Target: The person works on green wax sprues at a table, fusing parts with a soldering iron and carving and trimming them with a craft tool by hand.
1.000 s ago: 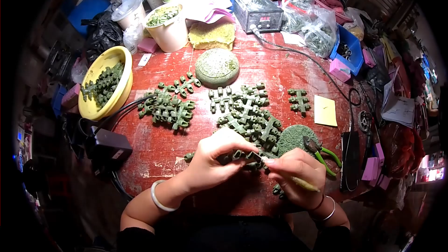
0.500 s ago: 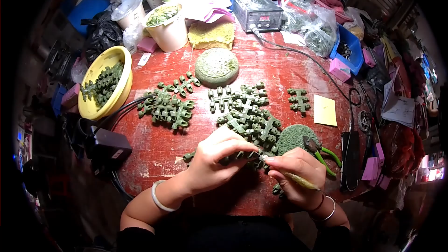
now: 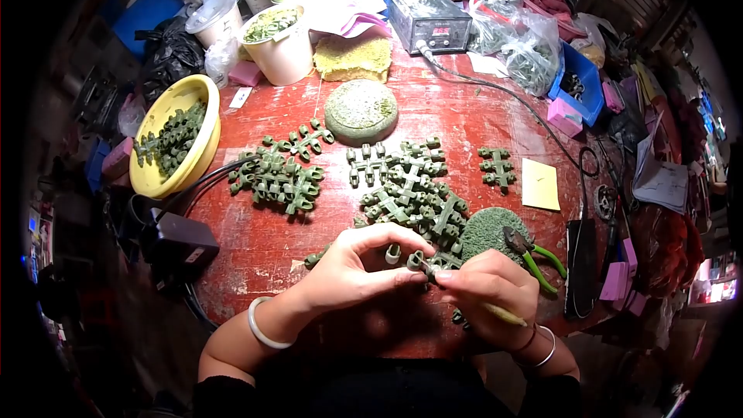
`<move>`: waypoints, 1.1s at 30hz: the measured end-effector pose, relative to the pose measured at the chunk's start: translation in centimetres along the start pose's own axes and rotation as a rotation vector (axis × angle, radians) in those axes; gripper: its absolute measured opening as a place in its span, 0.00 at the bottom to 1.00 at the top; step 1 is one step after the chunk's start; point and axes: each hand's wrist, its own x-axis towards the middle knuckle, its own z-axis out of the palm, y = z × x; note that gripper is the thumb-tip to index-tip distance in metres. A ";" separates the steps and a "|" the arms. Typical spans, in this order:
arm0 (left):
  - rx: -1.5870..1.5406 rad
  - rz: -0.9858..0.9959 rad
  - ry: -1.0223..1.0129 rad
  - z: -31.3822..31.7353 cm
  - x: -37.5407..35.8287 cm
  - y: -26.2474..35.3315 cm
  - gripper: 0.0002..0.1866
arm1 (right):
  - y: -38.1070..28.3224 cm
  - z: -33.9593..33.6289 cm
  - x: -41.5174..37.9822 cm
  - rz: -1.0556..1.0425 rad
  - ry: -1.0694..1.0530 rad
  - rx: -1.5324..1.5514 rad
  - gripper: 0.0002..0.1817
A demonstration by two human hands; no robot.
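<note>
Worn red-painted wooden table [image 3: 263,251]

Warm light is falling from above onto the red table [image 3: 464,120], leaving its middle bright and clear. Soft shadows are pooling just under the left hand [image 3: 352,267] and right hand [image 3: 487,290] at the near edge. The fisheye lens is bending everything toward the rim, where a black vignette is swallowing the corners. The clutter far left and far right is sinking into dimness and blur.
</note>
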 end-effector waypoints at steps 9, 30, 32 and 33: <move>-0.033 -0.073 -0.005 0.0 0.0 0.0 0.18 | 0.0 -0.3 0.1 0.003 -0.033 -0.014 0.20; -0.451 -0.293 0.054 -0.1 0.1 0.6 0.23 | 0.0 -1.2 0.3 0.196 0.020 0.041 0.13; -0.557 -0.237 0.071 0.1 0.1 0.2 0.24 | -0.2 -1.3 0.4 0.188 0.033 -0.013 0.13; -0.533 -0.220 0.054 0.0 0.1 0.1 0.25 | -0.4 -1.4 0.6 0.194 -0.046 0.041 0.12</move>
